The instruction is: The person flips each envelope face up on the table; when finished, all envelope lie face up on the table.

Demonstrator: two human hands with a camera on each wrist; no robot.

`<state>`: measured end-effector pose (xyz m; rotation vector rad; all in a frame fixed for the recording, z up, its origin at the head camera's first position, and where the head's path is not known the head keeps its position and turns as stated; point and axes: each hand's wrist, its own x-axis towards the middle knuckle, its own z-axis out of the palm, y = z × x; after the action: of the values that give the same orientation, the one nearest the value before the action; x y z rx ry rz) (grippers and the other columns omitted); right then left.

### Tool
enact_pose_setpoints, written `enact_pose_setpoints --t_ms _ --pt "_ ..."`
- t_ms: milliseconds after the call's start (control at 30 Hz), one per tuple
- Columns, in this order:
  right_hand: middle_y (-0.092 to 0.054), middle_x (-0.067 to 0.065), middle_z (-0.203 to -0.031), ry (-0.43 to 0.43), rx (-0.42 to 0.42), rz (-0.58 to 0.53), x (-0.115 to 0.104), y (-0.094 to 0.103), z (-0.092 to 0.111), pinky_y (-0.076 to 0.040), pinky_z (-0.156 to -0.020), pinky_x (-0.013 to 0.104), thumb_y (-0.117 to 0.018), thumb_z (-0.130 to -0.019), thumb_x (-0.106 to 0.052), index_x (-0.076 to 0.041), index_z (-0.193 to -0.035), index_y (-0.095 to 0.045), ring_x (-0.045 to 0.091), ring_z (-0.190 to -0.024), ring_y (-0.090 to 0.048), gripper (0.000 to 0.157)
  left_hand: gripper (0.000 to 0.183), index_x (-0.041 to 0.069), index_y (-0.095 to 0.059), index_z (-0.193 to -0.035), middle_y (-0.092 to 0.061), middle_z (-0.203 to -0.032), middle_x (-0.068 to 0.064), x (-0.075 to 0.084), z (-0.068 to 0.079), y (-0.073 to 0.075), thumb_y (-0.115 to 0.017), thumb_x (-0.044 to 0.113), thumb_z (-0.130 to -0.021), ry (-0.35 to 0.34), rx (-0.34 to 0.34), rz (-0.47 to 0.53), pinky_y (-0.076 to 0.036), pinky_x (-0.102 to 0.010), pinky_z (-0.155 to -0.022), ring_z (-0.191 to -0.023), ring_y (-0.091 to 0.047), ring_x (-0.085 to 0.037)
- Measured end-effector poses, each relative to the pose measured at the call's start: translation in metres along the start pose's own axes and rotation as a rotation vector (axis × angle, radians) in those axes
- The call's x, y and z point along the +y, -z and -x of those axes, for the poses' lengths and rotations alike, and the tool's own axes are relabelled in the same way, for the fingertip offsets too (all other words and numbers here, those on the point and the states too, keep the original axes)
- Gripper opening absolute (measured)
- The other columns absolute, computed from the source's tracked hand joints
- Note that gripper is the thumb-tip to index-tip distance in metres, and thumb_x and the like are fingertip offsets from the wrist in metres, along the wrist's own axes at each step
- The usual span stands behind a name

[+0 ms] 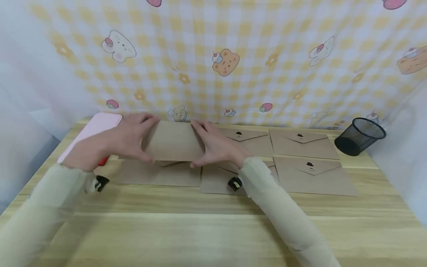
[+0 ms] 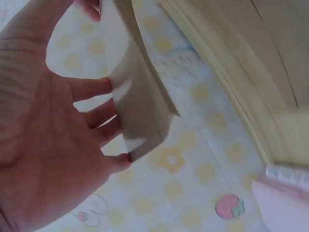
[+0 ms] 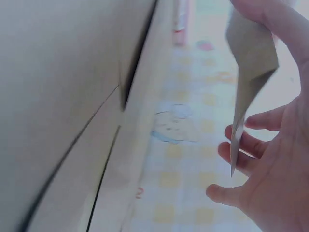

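Observation:
A brown kraft-paper envelope [image 1: 173,142] is held up over the far left part of the table, between both hands. My left hand [image 1: 128,137] grips its left end, thumb on the near side and fingers at the far edge. At the right end my right hand [image 1: 217,144] holds it the same way. Seen from the left wrist, the envelope [image 2: 140,96] bends slightly; the right wrist view shows it [image 3: 251,63] tilted and curved. Below it lies another envelope [image 1: 160,174], partly covered, its flap tip showing.
Several matching envelopes [image 1: 315,176] with pointed flaps and small hat prints lie in two rows. A black mesh pen cup [image 1: 360,136] stands at the back right. On the left is a pink flat item [image 1: 96,126], with something red [image 1: 103,161] beside it. A patterned cloth [image 1: 250,89] hangs behind the table.

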<state>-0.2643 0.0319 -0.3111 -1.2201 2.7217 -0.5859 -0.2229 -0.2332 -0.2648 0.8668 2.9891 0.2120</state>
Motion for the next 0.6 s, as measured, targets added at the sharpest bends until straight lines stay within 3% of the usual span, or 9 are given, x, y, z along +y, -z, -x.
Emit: enact_pose_setpoints --t_ms 167,267,433,533,600 --pt "-0.026 0.01 -0.138 0.025 0.062 -0.074 0.001 0.004 0.053 -0.036 -0.097 0.033 -0.082 -0.059 -0.05 -0.009 -0.15 -0.012 0.019 -0.122 -0.031 0.121 0.119 -0.006 -0.026 -0.142 -0.033 -0.139 -0.028 0.038 0.008 -0.025 -0.082 0.053 -0.055 -0.016 -0.018 0.05 -0.011 -0.062 -0.102 -0.127 -0.028 -0.042" --pt "-0.029 0.01 -0.135 0.054 0.09 -0.088 0.006 0.006 0.08 -0.035 -0.098 0.035 -0.082 -0.059 -0.047 -0.011 -0.15 -0.013 0.019 -0.121 -0.032 0.119 0.12 -0.001 -0.024 -0.145 -0.032 -0.14 -0.024 0.058 0.013 -0.037 -0.084 0.051 -0.054 -0.015 -0.01 0.075 -0.007 -0.066 -0.1 -0.128 -0.026 -0.041" --pt "-0.035 0.006 -0.131 0.074 0.153 -0.093 0.008 0.009 0.117 -0.036 -0.098 0.036 -0.083 -0.058 -0.045 -0.011 -0.145 -0.025 0.016 -0.118 -0.037 0.111 0.114 0.002 -0.029 -0.144 -0.039 -0.134 -0.02 0.085 0.019 -0.04 -0.086 0.045 -0.055 -0.051 0.037 0.096 -0.019 -0.059 -0.101 -0.123 -0.031 -0.037" --pt "-0.037 0.007 -0.13 0.075 0.182 -0.126 0.007 0.01 0.133 -0.034 -0.098 0.035 -0.085 -0.058 -0.043 -0.004 -0.128 -0.036 0.017 -0.118 -0.037 0.094 0.11 0.003 -0.031 -0.143 -0.04 -0.132 -0.018 0.097 0.02 -0.035 -0.085 0.042 -0.056 -0.081 0.059 0.123 -0.027 -0.054 -0.099 -0.121 -0.033 -0.035" --pt "-0.035 0.007 -0.134 0.072 0.186 -0.174 0.006 0.011 0.142 -0.033 -0.099 0.034 -0.085 -0.06 -0.042 -0.006 -0.113 -0.035 0.018 -0.122 -0.035 0.081 0.11 0.003 -0.032 -0.143 -0.04 -0.131 -0.017 0.102 0.022 -0.031 -0.086 0.041 -0.056 -0.091 0.066 0.14 -0.032 -0.051 -0.097 -0.12 -0.034 -0.033"
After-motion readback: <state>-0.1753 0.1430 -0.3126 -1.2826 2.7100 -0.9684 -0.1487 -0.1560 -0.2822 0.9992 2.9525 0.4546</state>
